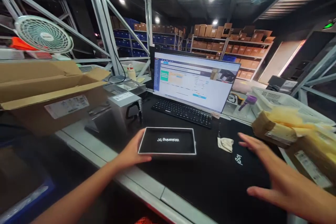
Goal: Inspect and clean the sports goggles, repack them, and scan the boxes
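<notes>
- Black desk mat (pixel 210 182) covers most of the bench from where I watch; it bears a white "logi" mark near the right hand.
- Monitor (pixel 194 80) stands lit behind it, a form-like page showing; text too small to read.
- Open cardboard carton (pixel 47 91) sits at far left with a white label on its flap.
- Black keyboard (pixel 182 112) lies just in front of the monitor.
- Flat black box (pixel 167 141), white-edged, white logo on the lid, lies on the mat just in front of the keyboard. Lid looks closed and clean, no tape or label that I can see.
- Left hand (pixel 131 154) rests against the box's left edge, fingers curled at its corner, more touching than gripping.
- Right hand (pixel 278 178) hovers open over the mat, fingers spread, holding nothing, well apart from the box.
- Crumpled white scrap (pixel 225 144) lies between box and right hand.
- My read: the box is placed at the station and steadied; it appears unopened and unpacked, so most handling seems left.
</notes>
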{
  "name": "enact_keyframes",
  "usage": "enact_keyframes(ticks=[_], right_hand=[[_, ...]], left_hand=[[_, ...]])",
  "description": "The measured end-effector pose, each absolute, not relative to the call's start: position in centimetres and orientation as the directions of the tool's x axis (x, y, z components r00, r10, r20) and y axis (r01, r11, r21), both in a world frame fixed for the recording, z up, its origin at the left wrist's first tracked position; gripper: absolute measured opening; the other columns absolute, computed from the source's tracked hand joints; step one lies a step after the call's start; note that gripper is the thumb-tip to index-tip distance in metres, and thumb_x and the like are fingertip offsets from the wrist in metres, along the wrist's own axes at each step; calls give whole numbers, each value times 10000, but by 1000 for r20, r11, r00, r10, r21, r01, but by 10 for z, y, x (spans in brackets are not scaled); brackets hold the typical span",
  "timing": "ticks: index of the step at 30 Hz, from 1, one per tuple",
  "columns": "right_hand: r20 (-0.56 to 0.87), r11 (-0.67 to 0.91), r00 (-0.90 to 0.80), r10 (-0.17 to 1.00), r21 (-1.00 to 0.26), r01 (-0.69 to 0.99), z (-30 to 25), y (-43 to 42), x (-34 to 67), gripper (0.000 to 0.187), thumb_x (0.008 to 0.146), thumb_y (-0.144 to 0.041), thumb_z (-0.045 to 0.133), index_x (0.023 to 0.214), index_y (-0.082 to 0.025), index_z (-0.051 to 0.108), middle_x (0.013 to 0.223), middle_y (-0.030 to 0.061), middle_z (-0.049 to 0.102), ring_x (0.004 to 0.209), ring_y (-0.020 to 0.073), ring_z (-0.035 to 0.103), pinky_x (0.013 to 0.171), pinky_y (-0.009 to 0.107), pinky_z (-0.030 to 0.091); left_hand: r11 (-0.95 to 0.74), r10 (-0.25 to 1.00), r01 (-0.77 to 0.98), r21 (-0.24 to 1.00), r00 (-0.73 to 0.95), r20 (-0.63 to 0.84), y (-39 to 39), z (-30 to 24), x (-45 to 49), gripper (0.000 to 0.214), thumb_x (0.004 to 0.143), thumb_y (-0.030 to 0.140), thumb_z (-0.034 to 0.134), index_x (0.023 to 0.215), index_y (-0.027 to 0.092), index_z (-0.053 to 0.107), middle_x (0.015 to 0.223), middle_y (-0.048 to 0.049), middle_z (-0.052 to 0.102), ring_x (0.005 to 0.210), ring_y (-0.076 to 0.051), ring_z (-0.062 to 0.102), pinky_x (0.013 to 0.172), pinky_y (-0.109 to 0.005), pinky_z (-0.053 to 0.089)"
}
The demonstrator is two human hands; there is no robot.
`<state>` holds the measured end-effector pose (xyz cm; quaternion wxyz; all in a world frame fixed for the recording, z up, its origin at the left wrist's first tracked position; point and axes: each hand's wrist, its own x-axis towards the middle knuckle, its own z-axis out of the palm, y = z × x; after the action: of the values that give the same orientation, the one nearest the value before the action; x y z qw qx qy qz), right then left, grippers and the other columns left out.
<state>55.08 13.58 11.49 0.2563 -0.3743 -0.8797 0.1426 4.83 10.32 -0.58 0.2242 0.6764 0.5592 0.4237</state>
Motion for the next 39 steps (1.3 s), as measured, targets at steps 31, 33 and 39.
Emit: enact_keyframes(ticks=[31,33,39], right_hand=[[360,372,-181,915,-928,38,102,265,286,1059,569,-468,917,1483,-211,446,1445,132,557,1215,357,622,985,442,569],[281,281,-282,917,-959,-42,95,267,299,1074,570,-476,911,1497,-230,429,1316,132,655,1098,365,684,927,487,588],[274,191,-442,854,-956,-223,74,268,330,918,611,-508,859,1433,-259,535,1247,163,691,1120,415,663,882,496,592]], left_hand=[[-75,948,802,592,-128,293,116,153,-109,1128,573,374,841,1554,170,322,1574,-179,389,1421,-396,408,1185,-513,303],[-248,881,517,819,-231,413,85,131,-121,1141,539,400,874,1534,180,360,1524,-170,464,1413,-418,413,1178,-540,313],[-375,866,-503,779,-489,102,34,60,-120,671,639,406,781,1283,284,637,1179,-58,745,1104,-339,680,950,-455,549]])
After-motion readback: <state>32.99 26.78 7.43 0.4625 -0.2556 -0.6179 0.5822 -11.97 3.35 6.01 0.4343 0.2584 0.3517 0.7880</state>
